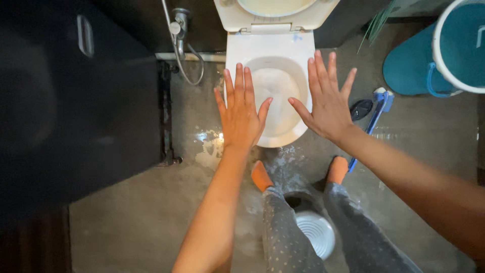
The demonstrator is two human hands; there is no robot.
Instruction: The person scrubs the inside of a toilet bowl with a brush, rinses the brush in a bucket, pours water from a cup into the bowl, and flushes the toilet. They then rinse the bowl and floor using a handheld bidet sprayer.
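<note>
Though empty, both flat hands (283, 108) above glossy white oval toilet bowl (275, 96).

I see a blue-handled brush (376, 108) lying on the floor just right of the right hand (328, 101), with a teal bucket (410, 65) farther right. A spray hose (182, 48) hangs up-left of the left hand (241, 114).

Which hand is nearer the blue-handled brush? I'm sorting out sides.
The right hand. The brush lies on the floor just beside its wrist, while the left hand is across the toilet bowl.
</note>
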